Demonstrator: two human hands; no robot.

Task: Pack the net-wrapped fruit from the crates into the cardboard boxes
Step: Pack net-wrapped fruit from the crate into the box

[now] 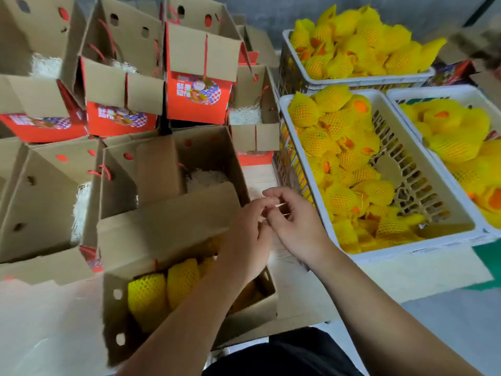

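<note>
Head view: my left hand [248,234] and right hand [294,223] meet above the open brown cardboard box [173,229], fingers curled, pinching a thin strand [279,205]; yellow net-wrapped fruit [147,297] sits inside, more awaits right in the white plastic crate [423,241].

Surface: a pale floor [447,321], with a flat cardboard sheet [298,302] on it.
Left side: open cardboard boxes [54,202] stand close together, some red-printed boxes [198,96] behind them.
Near box: one open box [189,321] stands nearest.
Right side: three white plastic crates [406,240] stand side by side, touching.
Far right: a green patch [488,267].
</note>
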